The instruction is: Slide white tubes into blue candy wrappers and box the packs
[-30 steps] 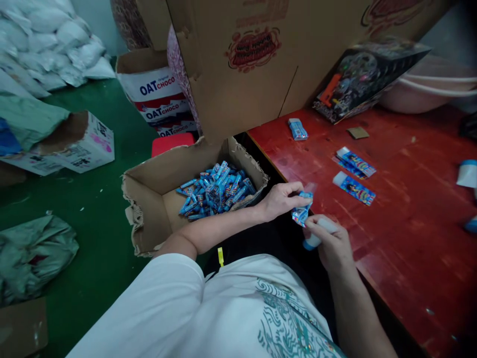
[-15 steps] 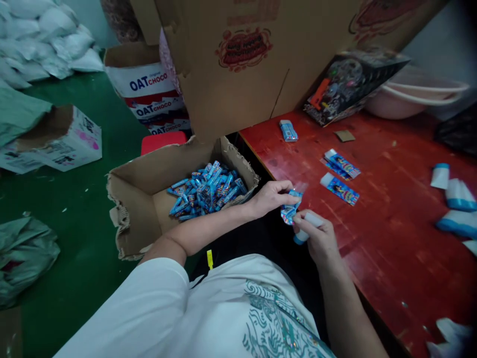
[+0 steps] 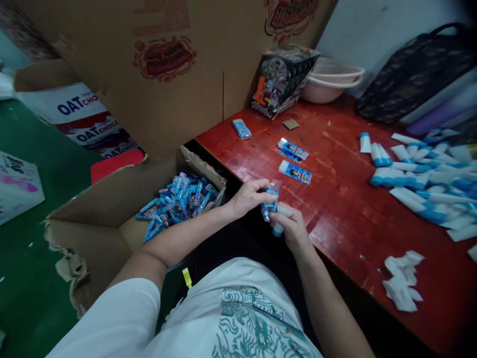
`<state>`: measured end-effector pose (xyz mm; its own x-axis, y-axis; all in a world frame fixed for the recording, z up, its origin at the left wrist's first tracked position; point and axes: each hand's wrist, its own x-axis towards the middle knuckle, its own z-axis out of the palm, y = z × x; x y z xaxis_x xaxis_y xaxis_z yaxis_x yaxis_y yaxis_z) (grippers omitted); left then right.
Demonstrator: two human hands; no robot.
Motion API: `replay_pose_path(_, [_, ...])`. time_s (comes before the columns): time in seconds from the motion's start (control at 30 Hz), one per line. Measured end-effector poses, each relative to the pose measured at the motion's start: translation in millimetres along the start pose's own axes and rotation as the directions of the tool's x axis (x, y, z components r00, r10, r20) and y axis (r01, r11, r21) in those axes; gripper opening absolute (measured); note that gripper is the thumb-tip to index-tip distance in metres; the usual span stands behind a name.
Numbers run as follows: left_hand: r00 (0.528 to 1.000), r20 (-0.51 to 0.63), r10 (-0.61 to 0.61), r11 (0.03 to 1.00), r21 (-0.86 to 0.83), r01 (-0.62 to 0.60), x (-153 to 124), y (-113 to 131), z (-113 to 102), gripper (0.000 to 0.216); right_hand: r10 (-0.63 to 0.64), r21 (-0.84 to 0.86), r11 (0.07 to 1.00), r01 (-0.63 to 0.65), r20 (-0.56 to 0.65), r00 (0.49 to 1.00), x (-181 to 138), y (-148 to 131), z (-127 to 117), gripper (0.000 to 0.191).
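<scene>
My left hand (image 3: 250, 199) pinches a blue printed plastic sleeve (image 3: 269, 203) near the table's front edge. Its clear end sticks up past my fingers. Close beside it, my right hand (image 3: 292, 223) is closed around a white tube with a blue cap (image 3: 278, 228), and its fingertips touch the sleeve's lower end. Whether the tube's tip is inside the sleeve cannot be made out. On the red table lie a flat printed sleeve (image 3: 296, 172) and a small stack of similar sleeves (image 3: 292, 150). A blue bundle (image 3: 242, 129) lies farther back.
Left of the table stands a torn cardboard box (image 3: 97, 204) holding many blue wrapped tubes (image 3: 182, 196). White tubes with blue caps (image 3: 428, 174) are heaped at the right. Crumpled tissue (image 3: 403, 281), a toy box (image 3: 281, 79), pink basins (image 3: 330, 82) and a dark bag (image 3: 413, 74) are around.
My view has turned to the right, bringing the heap of tubes and the dark bag into sight. Both hands keep their holds, close together.
</scene>
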<state>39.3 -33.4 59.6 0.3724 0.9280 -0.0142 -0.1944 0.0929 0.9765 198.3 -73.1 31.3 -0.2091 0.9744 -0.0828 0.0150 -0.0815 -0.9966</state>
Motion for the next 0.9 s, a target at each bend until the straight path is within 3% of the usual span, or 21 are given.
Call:
replay_pose_path(0.07, [0.993, -0.12, 0.0, 1.0, -0.023, -0.003, 1, -4, -3, 0.021, 0.023, 0.042, 0.999, -0.023, 0.0, 1.0, -1, 4, -4, 0.021])
replay_pose_path(0.17, [0.946, -0.322, -0.046, 0.984, -0.178, -0.012, 0, -12, -9, 0.021, 0.054, 0.114, 0.992, -0.047, -0.064, 0.996, -4, 10, -14, 0.019])
replay_pose_path(0.23, [0.921, -0.37, -0.118, 0.952, -0.305, 0.0, -1, -19, -10, 0.02, 0.084, 0.147, 0.987, -0.066, -0.118, 0.99, -5, 13, -17, 0.017])
replay_pose_path(0.4, [0.887, -0.398, -0.233, 0.884, -0.467, 0.023, -8, -39, 4, 0.022, 0.035, 0.151, 0.989, -0.001, -0.219, 0.975, -9, 8, -11, 0.027])
replay_pose_path(0.5, [0.866, -0.404, -0.294, 0.846, -0.532, 0.039, -10, -54, 14, 0.024, -0.051, 0.305, 0.938, 0.163, -0.345, 0.937, -17, -10, -6, 0.02])
replay_pose_path(0.63, [0.864, -0.383, -0.328, 0.835, -0.546, 0.075, -11, -70, 26, 0.026, -0.194, 0.426, 0.803, 0.417, -0.475, 0.858, -30, -37, -1, 0.013])
replay_pose_path(0.73, [0.875, -0.354, -0.331, 0.829, -0.552, 0.09, -11, -73, 37, 0.026, -0.252, 0.403, 0.778, 0.481, -0.501, 0.828, -30, -42, 4, 0.01])
replay_pose_path(0.9, [0.888, -0.342, -0.306, 0.805, -0.592, 0.049, -14, -66, 55, 0.026, -0.303, 0.293, 0.796, 0.529, -0.564, 0.768, -22, -29, 8, 0.009])
